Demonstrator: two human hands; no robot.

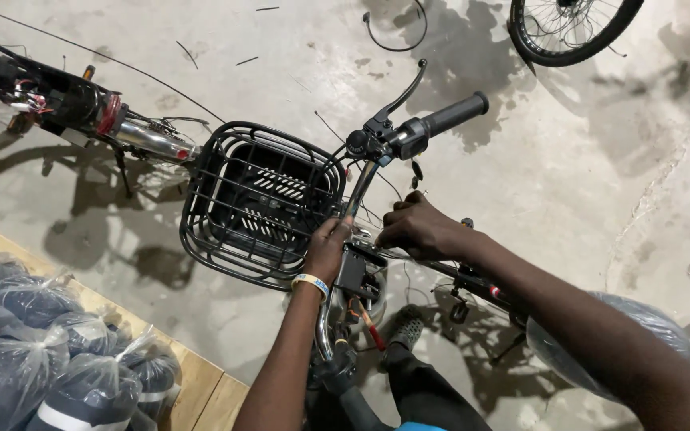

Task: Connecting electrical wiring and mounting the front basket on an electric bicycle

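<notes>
Both forearms reach forward from the bottom edge, over a dark shoe on the concrete floor [600, 160]. At the end of the left forearm, past a pale wristband [311, 282], the left hand [327, 249] is curled shut around the lower part of the bicycle's handlebar stem [361, 185], thumb side up, its back against the rear rim of the black wire basket [253, 199]. Just below that hand sits a small black box [354, 270] with loose wires hanging under it. The right hand [418, 229] lies just to the right of the stem, fingers bunched and bent inward as if pinching something small at the clamp; what it pinches I cannot tell.

From both hands the stem's long axis rises away toward the top of the view and ends at the handlebar, whose rubber grip [455, 114] and brake lever [406, 90] point up and to the right. The left hand is on the stem; the right is close beside it.

Further out, bagged dark parts [65, 359] lie on a wooden worktop [209, 391] at lower left, and a bicycle wheel [569, 32] stands at top right.
</notes>
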